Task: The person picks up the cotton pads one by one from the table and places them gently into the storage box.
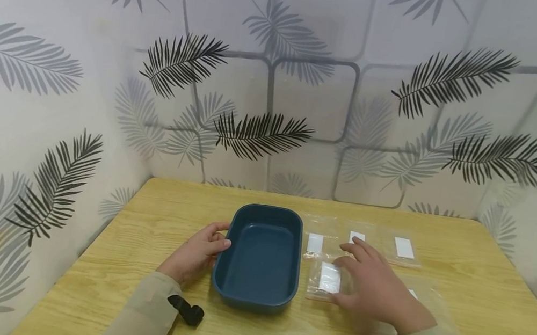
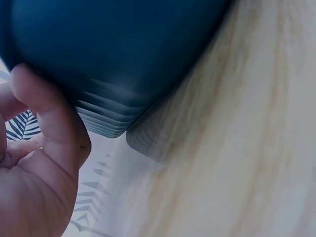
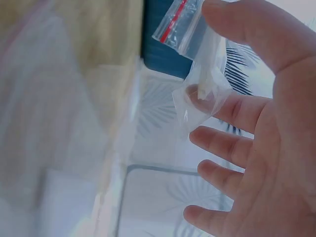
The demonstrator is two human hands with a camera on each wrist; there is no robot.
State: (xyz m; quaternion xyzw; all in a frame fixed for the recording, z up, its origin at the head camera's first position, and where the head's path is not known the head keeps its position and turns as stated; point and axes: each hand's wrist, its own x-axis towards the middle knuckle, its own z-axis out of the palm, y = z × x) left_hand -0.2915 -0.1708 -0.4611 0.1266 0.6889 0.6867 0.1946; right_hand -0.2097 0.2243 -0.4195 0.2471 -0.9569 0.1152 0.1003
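A dark blue rectangular tub (image 1: 253,307) stands on the wooden table. My left hand (image 1: 199,250) rests against its left side. The left wrist view shows the thumb (image 2: 42,98) along the outer wall of the tub (image 2: 123,49), with the other fingers loosely bent behind. My right hand (image 1: 374,283) is right of the tub. Its thumb and forefinger pinch a small clear zip bag (image 3: 202,94) with a red seal line. In the head view this bag (image 1: 329,277) carries a white label. The other fingers of that hand are spread.
More clear bags with white labels lie behind the right hand, among them a left bag (image 1: 315,244) and a right bag (image 1: 404,248). A larger clear bag (image 1: 439,308) lies beside the right wrist. Leaf-patterned walls (image 1: 297,170) border the table (image 1: 173,201).
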